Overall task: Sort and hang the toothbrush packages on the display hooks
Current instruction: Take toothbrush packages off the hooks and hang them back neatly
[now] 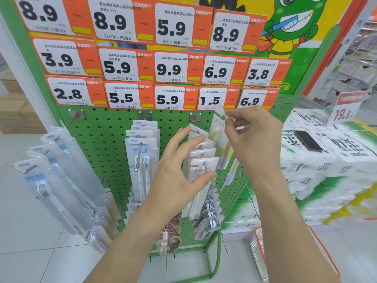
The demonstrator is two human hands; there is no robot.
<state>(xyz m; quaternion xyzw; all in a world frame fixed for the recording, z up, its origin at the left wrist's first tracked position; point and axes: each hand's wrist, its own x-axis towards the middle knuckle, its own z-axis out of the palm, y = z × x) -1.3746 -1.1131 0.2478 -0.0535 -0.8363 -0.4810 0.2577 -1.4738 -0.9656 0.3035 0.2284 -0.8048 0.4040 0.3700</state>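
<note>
A toothbrush package with a white card top and a pale yellow and lilac brush under clear plastic is pinched at its upper edge by the right hand, right of centre in the frame, just below the lowest row of price tags. The package is held tilted against the green pegboard, just beside a row of white-carded packages strung along a hook at the centre. The left hand is spread, with straight fingers laid against the back of that row and the thumb touching the front card near the hook's ball tip. A thin green and white object is seen poking out of the right hand; what it is cannot be made out.

More packages with blue print and "NEW" labels are hung left of centre, and clear ones at the left edge are blurred. The lower part of the held package is hidden behind the right wrist, and its print is too small to read. Darker packages below the left forearm are partly covered. A phone is seen lying on stacked tissue packs at the right, and a basket is cut off by the right forearm at the lower right.
</note>
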